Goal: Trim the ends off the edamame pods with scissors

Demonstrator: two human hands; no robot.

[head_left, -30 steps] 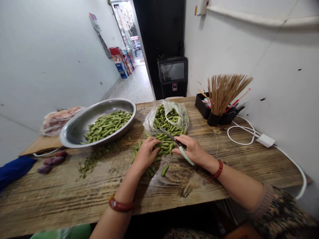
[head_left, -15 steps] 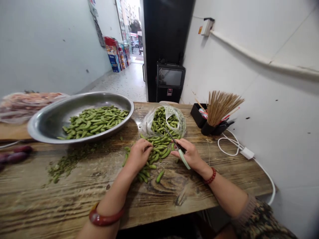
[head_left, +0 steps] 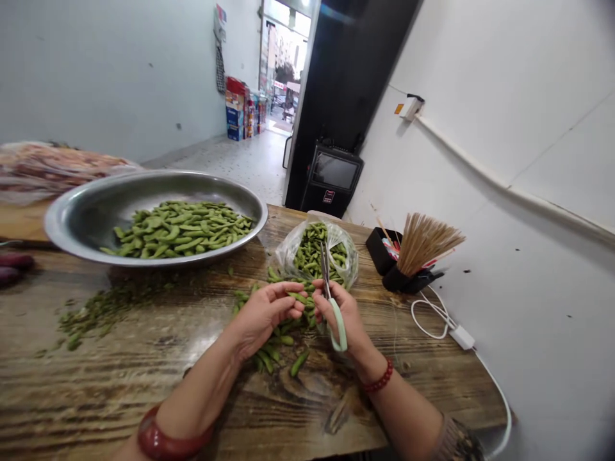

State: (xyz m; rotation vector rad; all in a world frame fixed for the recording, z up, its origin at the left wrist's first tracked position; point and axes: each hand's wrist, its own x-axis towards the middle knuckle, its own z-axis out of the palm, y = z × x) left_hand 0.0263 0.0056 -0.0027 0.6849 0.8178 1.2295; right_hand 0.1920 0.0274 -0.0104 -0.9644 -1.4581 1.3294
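Observation:
My left hand (head_left: pixel 266 314) pinches a green edamame pod (head_left: pixel 298 298) between thumb and fingers, above a loose heap of pods on the table. Close beside it, my right hand (head_left: pixel 343 314) is closed on scissors (head_left: pixel 338 326) with pale green handles, their dark blades pointing away from me. Just beyond the hands stands a clear plastic bag (head_left: pixel 284 253) full of edamame, its mouth toward me. A single pod (head_left: pixel 299 363) lies on the wood nearer to me. Pods also fill part of a wide steel basin (head_left: pixel 91 211) on the left.
Green trimmings (head_left: pixel 103 314) lie in front of the basin. A bag of raw meat (head_left: pixel 57 168) and purplish-red vegetables (head_left: pixel 14 267) are at the far left. Bamboo skewers (head_left: pixel 426 243) and a black box (head_left: pixel 380 251) stand right, by a white cable (head_left: pixel 497 390) along the table's edge.
My left hand has lifted off the heap with a pod in its fingers. My right hand has moved left toward it, and the scissors now point more upright. The view has tilted.

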